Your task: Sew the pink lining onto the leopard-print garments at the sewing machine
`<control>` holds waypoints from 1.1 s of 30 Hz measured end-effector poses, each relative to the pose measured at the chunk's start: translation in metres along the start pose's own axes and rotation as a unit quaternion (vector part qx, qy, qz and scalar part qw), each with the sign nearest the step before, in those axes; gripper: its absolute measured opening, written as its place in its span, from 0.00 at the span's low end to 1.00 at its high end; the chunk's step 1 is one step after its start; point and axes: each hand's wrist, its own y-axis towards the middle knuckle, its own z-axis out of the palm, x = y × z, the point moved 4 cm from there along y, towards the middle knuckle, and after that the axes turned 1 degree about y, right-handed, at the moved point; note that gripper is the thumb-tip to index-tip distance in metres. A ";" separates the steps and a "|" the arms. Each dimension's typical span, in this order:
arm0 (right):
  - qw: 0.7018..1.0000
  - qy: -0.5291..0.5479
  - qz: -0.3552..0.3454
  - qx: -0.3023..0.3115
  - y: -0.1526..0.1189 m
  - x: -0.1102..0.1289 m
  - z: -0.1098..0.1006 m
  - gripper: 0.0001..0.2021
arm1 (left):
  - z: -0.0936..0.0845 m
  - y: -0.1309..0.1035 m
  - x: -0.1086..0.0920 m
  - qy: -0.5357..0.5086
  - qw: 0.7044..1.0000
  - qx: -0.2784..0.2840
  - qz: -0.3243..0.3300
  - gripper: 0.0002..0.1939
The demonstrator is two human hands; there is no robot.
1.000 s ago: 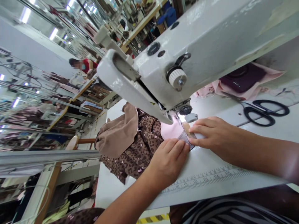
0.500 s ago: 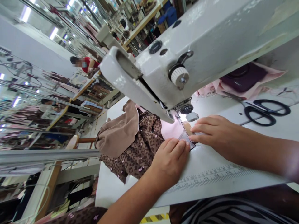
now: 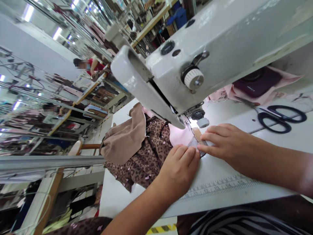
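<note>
Fabric under both hands, fingers slightly bent

Sewing machine partly cut off

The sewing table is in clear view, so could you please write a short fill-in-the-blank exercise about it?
The left hand and right hand are at a white ____ machine.
The handles of the scissors are ____.
The leopard-print fabric lies partly ____ the plain brown fabric.
The smooth fabric just beyond the left hand is pale ____.

Missing words: sewing; black; under; pink.
</note>
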 end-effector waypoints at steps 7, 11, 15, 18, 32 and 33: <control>0.999 -0.029 -0.019 0.012 0.001 -0.001 -0.001 0.26 | -0.007 0.013 0.020 0.007 0.997 0.030 -0.070 0.09; 0.999 -0.042 -0.026 0.003 0.000 -0.001 -0.001 0.25 | 0.003 0.016 0.022 0.041 0.999 0.035 -0.003 0.10; 0.998 -0.045 -0.031 0.002 0.000 -0.002 0.000 0.26 | 0.008 0.012 0.021 0.035 0.999 0.017 -0.007 0.11; 0.999 -0.040 -0.031 -0.002 -0.001 -0.001 0.000 0.26 | 0.009 0.008 0.022 0.014 1.000 -0.011 -0.024 0.12; 0.988 0.128 0.082 -0.024 0.001 -0.014 -0.002 0.23 | 0.010 0.007 0.023 -0.016 0.997 -0.072 -0.029 0.11; 0.989 0.122 0.078 -0.029 0.002 -0.013 -0.002 0.22 | 0.010 0.007 0.023 -0.018 0.997 -0.074 -0.029 0.11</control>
